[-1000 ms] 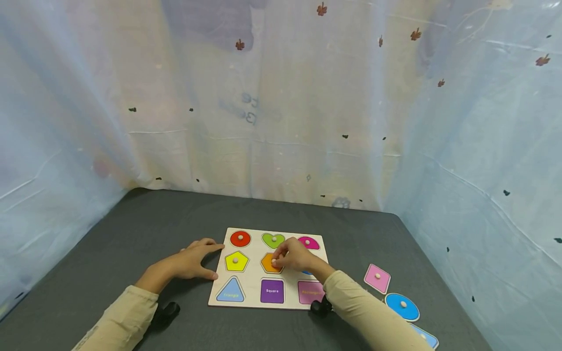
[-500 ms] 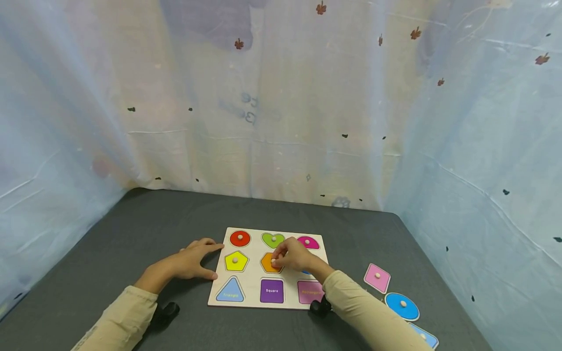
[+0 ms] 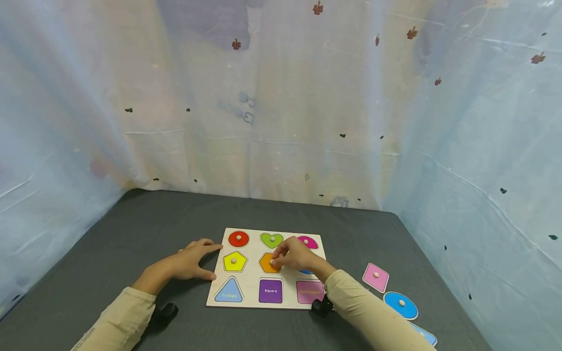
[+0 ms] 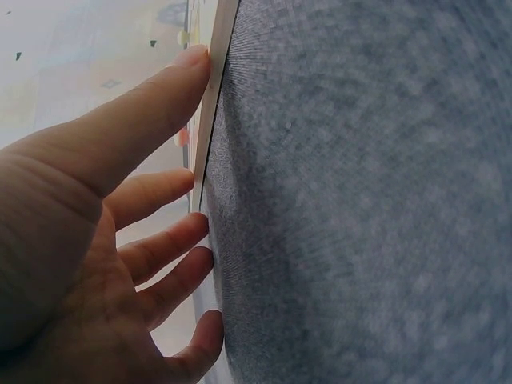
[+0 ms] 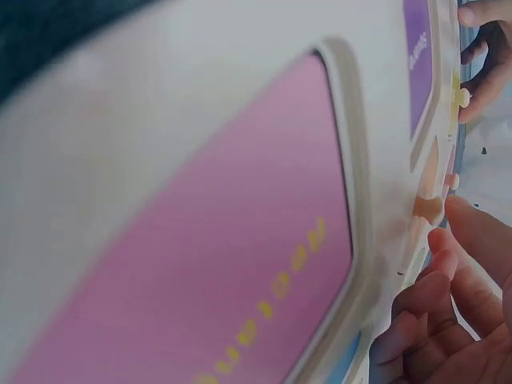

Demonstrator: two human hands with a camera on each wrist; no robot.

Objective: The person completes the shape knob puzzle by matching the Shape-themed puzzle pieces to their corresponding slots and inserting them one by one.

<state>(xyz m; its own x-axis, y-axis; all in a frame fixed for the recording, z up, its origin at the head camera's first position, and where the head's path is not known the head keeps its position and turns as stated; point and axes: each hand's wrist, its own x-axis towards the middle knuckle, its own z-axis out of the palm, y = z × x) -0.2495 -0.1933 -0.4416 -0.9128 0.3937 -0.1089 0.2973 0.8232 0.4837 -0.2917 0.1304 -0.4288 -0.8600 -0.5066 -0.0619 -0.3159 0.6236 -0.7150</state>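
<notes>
Orange hexagon piece (image 3: 265,264), flat and straight-sided, lies at the middle of a pale wooden puzzle board (image 3: 250,291), its round knob (image 3: 271,262) pinched between the right hand's (image 3: 296,254) thumb and finger. The left hand (image 3: 189,262), fingers spread, touches the thin left edge. The right sleeve (image 3: 364,307) hides the near right corner; beyond it lie a loose pink piece (image 3: 375,277) and blue oval (image 3: 401,306). Grey cloth (image 3: 360,234) stretches from the far edge to a patterned curtain (image 3: 281,161).

Through my cameras the puzzle board (image 3: 250,291) looks like smooth, bare wood, the orange hexagon piece (image 3: 266,263) smoothly coated. I read the table cover (image 3: 167,219) as matt, grainy cloth, the curtain (image 3: 285,97) as thin, slightly glossy plastic, both 2 sleeves (image 3: 116,324) as matt cloth.
</notes>
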